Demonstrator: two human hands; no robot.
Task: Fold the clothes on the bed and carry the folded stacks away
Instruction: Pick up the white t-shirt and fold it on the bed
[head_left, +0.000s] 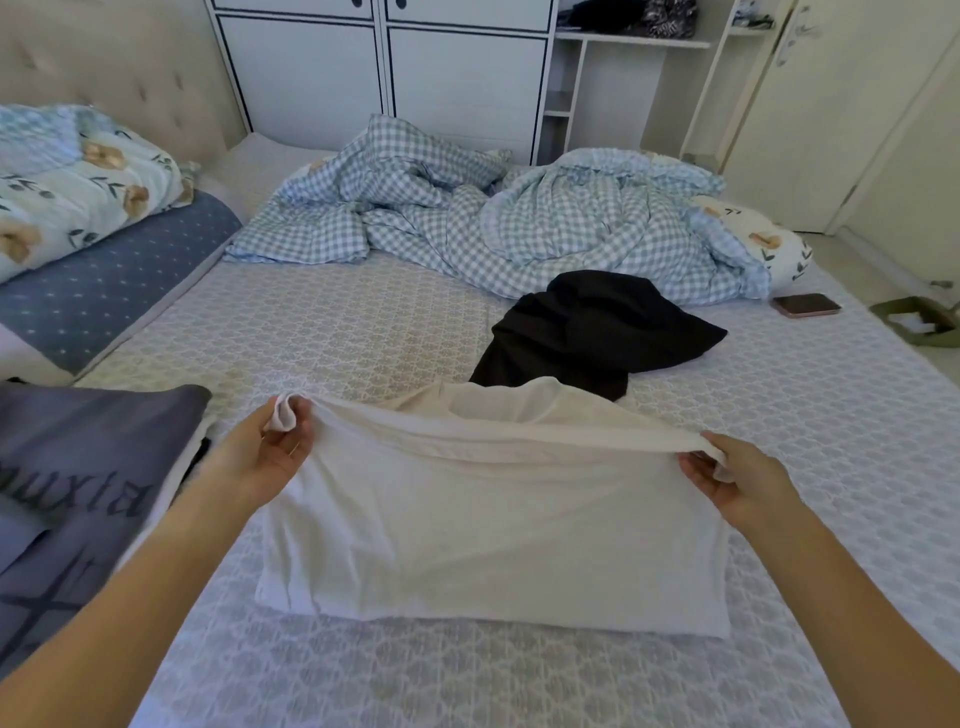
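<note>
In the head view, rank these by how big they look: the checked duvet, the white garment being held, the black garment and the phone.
1. Checked duvet, though it lies farther from the camera.
2. White garment, close to it in apparent area and nearer, so the top two are unsure.
3. Black garment.
4. Phone.

Bedroom, even daylight, no hard shadows. Beige tufted headboard (104, 62) on the left. White wardrobe (384, 62) with dark-trimmed panel doors along the far wall, open white shelving (631, 44) beside it holding dark bundles. Cream door (831, 104) with a lever handle at right. Pale floor (904, 270) past the bed's right edge.
</note>
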